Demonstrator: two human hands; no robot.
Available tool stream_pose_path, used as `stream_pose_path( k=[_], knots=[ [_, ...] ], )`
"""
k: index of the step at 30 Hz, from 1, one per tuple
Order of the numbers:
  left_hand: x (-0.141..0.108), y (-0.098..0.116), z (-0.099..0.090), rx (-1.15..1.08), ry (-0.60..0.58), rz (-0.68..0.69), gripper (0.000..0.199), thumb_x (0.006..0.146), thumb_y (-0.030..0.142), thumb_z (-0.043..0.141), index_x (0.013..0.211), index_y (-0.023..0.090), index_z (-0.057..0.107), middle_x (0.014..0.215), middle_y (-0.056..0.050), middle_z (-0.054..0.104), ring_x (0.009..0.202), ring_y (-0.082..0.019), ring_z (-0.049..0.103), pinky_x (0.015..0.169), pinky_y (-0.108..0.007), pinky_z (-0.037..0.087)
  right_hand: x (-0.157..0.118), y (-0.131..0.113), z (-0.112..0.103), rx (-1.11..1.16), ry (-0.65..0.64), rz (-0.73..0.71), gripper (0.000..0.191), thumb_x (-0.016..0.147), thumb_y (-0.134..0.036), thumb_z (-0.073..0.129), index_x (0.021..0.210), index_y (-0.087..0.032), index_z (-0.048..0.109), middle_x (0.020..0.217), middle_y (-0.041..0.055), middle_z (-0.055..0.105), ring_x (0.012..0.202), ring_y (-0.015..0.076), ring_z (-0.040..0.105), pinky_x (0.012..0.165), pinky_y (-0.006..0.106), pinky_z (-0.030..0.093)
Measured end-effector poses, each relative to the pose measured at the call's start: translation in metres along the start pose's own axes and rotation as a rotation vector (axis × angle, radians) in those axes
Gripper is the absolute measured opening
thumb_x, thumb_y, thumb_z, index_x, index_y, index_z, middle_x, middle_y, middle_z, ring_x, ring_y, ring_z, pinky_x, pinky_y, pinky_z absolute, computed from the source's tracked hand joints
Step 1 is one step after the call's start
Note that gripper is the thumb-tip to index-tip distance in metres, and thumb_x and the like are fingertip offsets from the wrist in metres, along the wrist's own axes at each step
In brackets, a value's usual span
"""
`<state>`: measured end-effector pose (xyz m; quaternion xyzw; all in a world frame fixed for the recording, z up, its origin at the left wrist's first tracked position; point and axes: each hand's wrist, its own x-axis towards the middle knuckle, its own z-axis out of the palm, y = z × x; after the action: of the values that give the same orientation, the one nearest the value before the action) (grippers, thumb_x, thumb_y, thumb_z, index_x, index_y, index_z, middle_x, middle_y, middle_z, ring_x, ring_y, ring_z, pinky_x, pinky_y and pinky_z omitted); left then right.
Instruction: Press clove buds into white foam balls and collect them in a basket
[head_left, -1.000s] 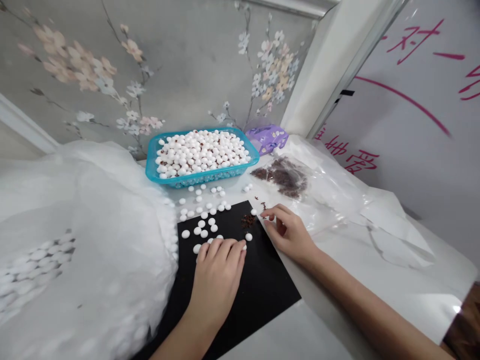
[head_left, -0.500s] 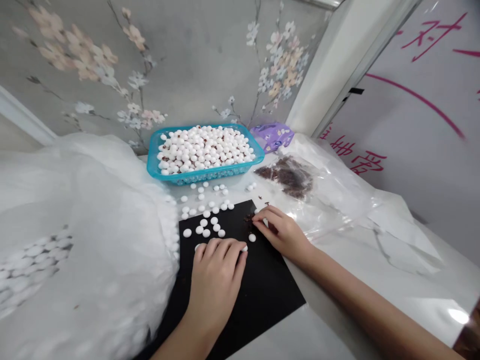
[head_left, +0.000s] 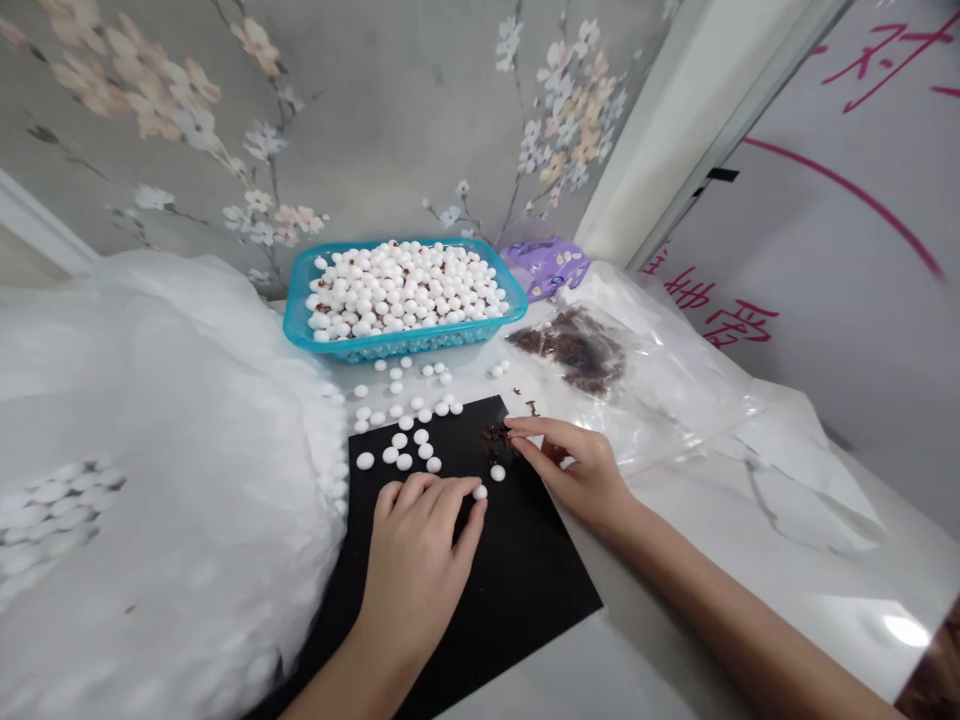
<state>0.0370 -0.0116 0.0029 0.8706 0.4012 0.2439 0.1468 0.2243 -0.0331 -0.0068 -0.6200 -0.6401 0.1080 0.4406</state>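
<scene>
I get soft, fairly even light, a sharp glare on the bench [head_left: 802,575] at lower right, and wide-angle stretching toward the edges.

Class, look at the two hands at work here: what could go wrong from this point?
The white ball between the left hand's thumb and index finger is round and could slip, rolling across the black mat.

The right hand's fingertips are at the small, loose brown bits, near the mat's far corner, so a brush might scatter them.

The blue tray is heaped with balls above its rim; a knock could spill some.
</scene>
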Motion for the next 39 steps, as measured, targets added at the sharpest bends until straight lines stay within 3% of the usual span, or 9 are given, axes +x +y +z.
stream_pose_path(
  k=[6, 10, 13, 18, 21, 25, 32, 35, 39],
  knots=[
    [0.000, 0.000, 0.000, -0.014, -0.018, -0.014, 0.011, 0.083, 0.019, 0.055, 0.089, 0.023, 0.063, 0.089, 0.003, 0.070, 0.084, -0.018, 0.058, 0.076, -0.035, 0.033, -0.001, -0.002, 0.002, 0.072, -0.021, 0.104, 0.014, 0.076, -0.014, 0.053, 0.087, -0.018, 0.061, 0.085, 0.0037, 0.068, 0.043, 0.0055, 0.044, 0.041, 0.019, 0.041],
    [0.001, 0.001, 0.000, -0.023, -0.028, -0.022, 0.011, 0.083, 0.018, 0.055, 0.089, 0.022, 0.063, 0.089, 0.003, 0.070, 0.084, -0.018, 0.058, 0.075, -0.035, 0.033, 0.000, -0.002, 0.002, 0.222, -0.111, 0.261, 0.005, 0.075, -0.020, 0.058, 0.080, -0.019, 0.060, 0.091, 0.0040, 0.065, 0.047, 0.0055, 0.045, 0.042, 0.019, 0.038],
    [0.002, 0.001, 0.000, -0.034, -0.033, -0.033, 0.010, 0.082, 0.019, 0.055, 0.088, 0.023, 0.063, 0.088, 0.003, 0.070, 0.084, -0.018, 0.058, 0.075, -0.035, 0.033, 0.002, -0.001, 0.001, 0.322, -0.168, 0.349, 0.009, 0.075, -0.024, 0.061, 0.082, -0.019, 0.062, 0.086, 0.0029, 0.064, 0.050, 0.0066, 0.044, 0.043, 0.020, 0.036],
    [0.003, 0.000, -0.002, -0.066, -0.045, -0.061, 0.009, 0.082, 0.021, 0.056, 0.087, 0.023, 0.063, 0.088, 0.004, 0.070, 0.084, -0.018, 0.059, 0.076, -0.035, 0.034, 0.004, -0.006, -0.002, 0.401, -0.150, 0.413, 0.014, 0.078, -0.029, 0.059, 0.089, -0.020, 0.059, 0.083, 0.0012, 0.062, 0.050, 0.0067, 0.044, 0.043, 0.020, 0.037],
    [0.003, 0.000, -0.001, -0.069, -0.055, -0.055, 0.009, 0.083, 0.022, 0.054, 0.087, 0.024, 0.062, 0.089, 0.004, 0.070, 0.084, -0.017, 0.058, 0.075, -0.034, 0.034, 0.001, -0.012, 0.001, 0.334, -0.123, 0.358, 0.013, 0.081, -0.027, 0.056, 0.092, -0.021, 0.057, 0.081, 0.0001, 0.061, 0.046, 0.0054, 0.042, 0.042, 0.020, 0.035],
    [0.002, -0.002, 0.000, -0.052, -0.046, -0.068, 0.012, 0.082, 0.020, 0.055, 0.092, 0.023, 0.059, 0.089, 0.003, 0.069, 0.083, -0.017, 0.059, 0.076, -0.034, 0.035, -0.008, -0.019, 0.007, 0.184, -0.093, 0.172, 0.011, 0.084, -0.021, 0.052, 0.095, -0.022, 0.053, 0.074, -0.0019, 0.061, 0.046, 0.0062, 0.046, 0.044, 0.020, 0.038],
    [0.002, -0.001, -0.001, -0.065, -0.026, -0.114, 0.018, 0.081, 0.022, 0.056, 0.098, 0.023, 0.051, 0.085, 0.002, 0.071, 0.083, -0.019, 0.061, 0.076, -0.035, 0.037, -0.021, -0.026, 0.017, -0.094, -0.165, -0.097, 0.009, 0.089, -0.018, 0.044, 0.095, -0.023, 0.048, 0.088, 0.0026, 0.066, 0.059, 0.0112, 0.061, 0.049, 0.022, 0.043],
    [0.002, 0.000, -0.001, -0.065, -0.011, -0.127, 0.020, 0.079, 0.021, 0.058, 0.098, 0.023, 0.051, 0.083, 0.002, 0.072, 0.081, -0.019, 0.061, 0.075, -0.035, 0.037, -0.021, -0.025, 0.018, -0.115, -0.196, -0.139, 0.010, 0.090, -0.016, 0.041, 0.095, -0.023, 0.047, 0.089, 0.0035, 0.066, 0.069, 0.0131, 0.064, 0.053, 0.023, 0.045],
    [0.001, 0.001, -0.001, -0.064, -0.003, -0.138, 0.021, 0.079, 0.020, 0.058, 0.099, 0.023, 0.051, 0.082, 0.003, 0.072, 0.080, -0.019, 0.061, 0.075, -0.035, 0.037, -0.021, -0.023, 0.018, -0.064, -0.215, -0.105, 0.009, 0.088, -0.015, 0.042, 0.093, -0.023, 0.043, 0.088, 0.0024, 0.065, 0.061, 0.0116, 0.061, 0.048, 0.022, 0.043]
  ],
)
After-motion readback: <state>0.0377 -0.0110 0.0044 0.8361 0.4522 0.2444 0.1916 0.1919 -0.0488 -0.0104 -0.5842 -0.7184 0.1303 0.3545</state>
